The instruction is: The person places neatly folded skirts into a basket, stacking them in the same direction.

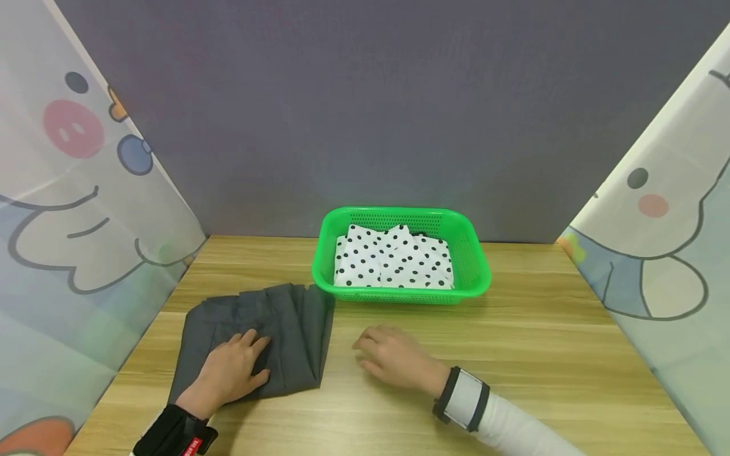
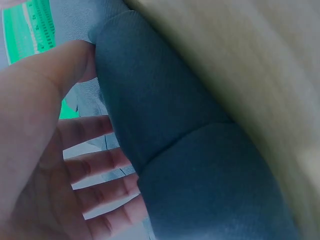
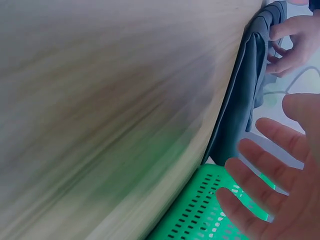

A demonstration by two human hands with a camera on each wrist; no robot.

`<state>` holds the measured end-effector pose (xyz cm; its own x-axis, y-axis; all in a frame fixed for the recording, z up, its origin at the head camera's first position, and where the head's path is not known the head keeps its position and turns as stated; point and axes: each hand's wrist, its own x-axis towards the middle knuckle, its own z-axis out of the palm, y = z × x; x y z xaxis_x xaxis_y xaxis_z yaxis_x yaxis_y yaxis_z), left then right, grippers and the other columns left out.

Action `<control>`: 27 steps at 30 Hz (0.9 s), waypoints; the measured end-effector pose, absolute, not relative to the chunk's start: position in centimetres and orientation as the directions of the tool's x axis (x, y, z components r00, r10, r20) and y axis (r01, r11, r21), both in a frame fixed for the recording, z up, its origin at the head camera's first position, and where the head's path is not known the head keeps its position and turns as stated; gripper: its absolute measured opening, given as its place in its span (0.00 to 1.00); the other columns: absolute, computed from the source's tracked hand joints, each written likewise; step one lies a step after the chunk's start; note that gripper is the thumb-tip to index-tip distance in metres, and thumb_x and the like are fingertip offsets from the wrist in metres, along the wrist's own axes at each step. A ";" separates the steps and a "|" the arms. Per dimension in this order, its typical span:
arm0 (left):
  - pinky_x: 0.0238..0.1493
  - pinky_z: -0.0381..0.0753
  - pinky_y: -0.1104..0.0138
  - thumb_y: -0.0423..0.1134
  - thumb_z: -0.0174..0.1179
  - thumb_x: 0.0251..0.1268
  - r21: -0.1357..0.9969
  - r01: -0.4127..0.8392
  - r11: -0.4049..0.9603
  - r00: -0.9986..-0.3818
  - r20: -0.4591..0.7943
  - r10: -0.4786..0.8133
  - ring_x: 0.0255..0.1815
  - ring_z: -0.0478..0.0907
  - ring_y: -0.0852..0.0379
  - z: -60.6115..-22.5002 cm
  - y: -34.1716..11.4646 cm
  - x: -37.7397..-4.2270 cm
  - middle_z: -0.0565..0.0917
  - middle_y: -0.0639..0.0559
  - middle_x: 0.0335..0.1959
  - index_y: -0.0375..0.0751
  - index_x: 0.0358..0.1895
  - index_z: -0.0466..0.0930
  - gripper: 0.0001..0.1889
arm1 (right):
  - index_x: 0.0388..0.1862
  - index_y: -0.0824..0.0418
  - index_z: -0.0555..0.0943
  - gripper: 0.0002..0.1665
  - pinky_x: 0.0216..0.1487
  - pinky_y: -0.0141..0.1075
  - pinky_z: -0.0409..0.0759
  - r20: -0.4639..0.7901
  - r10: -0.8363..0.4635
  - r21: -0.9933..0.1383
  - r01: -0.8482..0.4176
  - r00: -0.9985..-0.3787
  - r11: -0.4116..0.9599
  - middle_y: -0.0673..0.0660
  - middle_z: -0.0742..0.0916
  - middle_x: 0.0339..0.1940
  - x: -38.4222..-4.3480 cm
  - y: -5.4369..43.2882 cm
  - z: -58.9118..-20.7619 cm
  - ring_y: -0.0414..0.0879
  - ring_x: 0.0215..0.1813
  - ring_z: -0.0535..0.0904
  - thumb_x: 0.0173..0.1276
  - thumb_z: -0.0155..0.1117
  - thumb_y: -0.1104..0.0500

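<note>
"What did you see past the wood-grain table (image 1: pixel 542 329)?"

"A plain dark grey wall (image 1: pixel 371 114). Near the middle of the table's far edge sat a green perforated plastic basket (image 1: pixel 399 295), with folded white black-dotted cloth (image 1: pixel 393 261) inside."

"And the folded dark grey cloth (image 1: pixel 293 348)?"

"Toward the table's left edge, directly under the left hand (image 1: pixel 228 370), so that hand was nearer. It lay leftward of the right hand (image 1: pixel 396 358), across a strip of wood."

"Its long axis?"

"Too nearly square to name one; its right-side creases ran from the basket nearward."

"The fingers?"

"The left ones rested loosely spread on it, clutching nothing; the right ones were relaxed, holding nothing."

"Any writing?"

"A red tag (image 1: pixel 192 447) on the left black wrist strap (image 1: pixel 170 434) bore pale lettering, too small to read."
</note>
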<state>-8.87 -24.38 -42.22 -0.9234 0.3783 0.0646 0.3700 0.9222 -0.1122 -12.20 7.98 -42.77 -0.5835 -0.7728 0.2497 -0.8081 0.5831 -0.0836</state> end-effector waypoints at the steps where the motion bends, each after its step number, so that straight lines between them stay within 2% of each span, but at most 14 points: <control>1: 0.33 0.79 0.57 0.56 0.66 0.45 -0.114 0.373 0.921 -0.921 0.069 0.382 0.40 0.77 0.44 -42.3 -24.3 -8.7 0.75 0.44 0.41 0.39 0.51 0.78 0.31 | 0.50 0.51 0.78 0.17 0.53 0.39 0.76 0.254 -0.776 -0.077 -0.811 -0.578 0.579 0.49 0.82 0.47 -12.1 7.8 -42.8 0.43 0.51 0.77 0.66 0.56 0.48; 9: 0.31 0.78 0.61 0.57 0.65 0.44 -0.113 0.398 0.911 -0.911 0.071 0.407 0.36 0.76 0.50 -42.4 -23.1 -7.4 0.75 0.47 0.39 0.41 0.50 0.78 0.31 | 0.51 0.51 0.78 0.17 0.50 0.35 0.76 0.303 -0.815 -0.024 -0.859 -0.493 0.511 0.47 0.81 0.48 -11.7 6.4 -42.7 0.41 0.50 0.77 0.64 0.58 0.49; 14: 0.32 0.78 0.61 0.56 0.66 0.44 -0.087 0.415 0.906 -0.904 0.067 0.421 0.36 0.75 0.50 -42.3 -22.1 -6.7 0.75 0.47 0.39 0.41 0.50 0.78 0.30 | 0.53 0.50 0.77 0.19 0.47 0.33 0.77 0.289 -0.850 0.017 -0.885 -0.441 0.465 0.48 0.80 0.52 -11.3 5.5 -42.6 0.41 0.50 0.77 0.64 0.58 0.48; 19: 0.33 0.77 0.61 0.57 0.66 0.44 -0.087 0.425 0.901 -0.898 0.082 0.432 0.35 0.75 0.51 -42.5 -21.3 -6.2 0.75 0.48 0.37 0.41 0.50 0.79 0.30 | 0.55 0.48 0.76 0.21 0.45 0.32 0.77 0.255 -0.866 0.055 -0.888 -0.430 0.457 0.48 0.78 0.55 -10.9 5.1 -42.8 0.41 0.52 0.76 0.65 0.56 0.45; 27: 0.34 0.77 0.61 0.58 0.65 0.43 -0.100 0.446 0.889 -0.889 0.062 0.453 0.36 0.74 0.53 -42.8 -19.9 -5.6 0.74 0.49 0.38 0.42 0.50 0.79 0.31 | 0.59 0.48 0.74 0.23 0.50 0.34 0.76 0.172 -0.893 0.030 -0.904 -0.415 0.426 0.49 0.75 0.61 -10.5 5.0 -42.7 0.42 0.56 0.73 0.67 0.53 0.44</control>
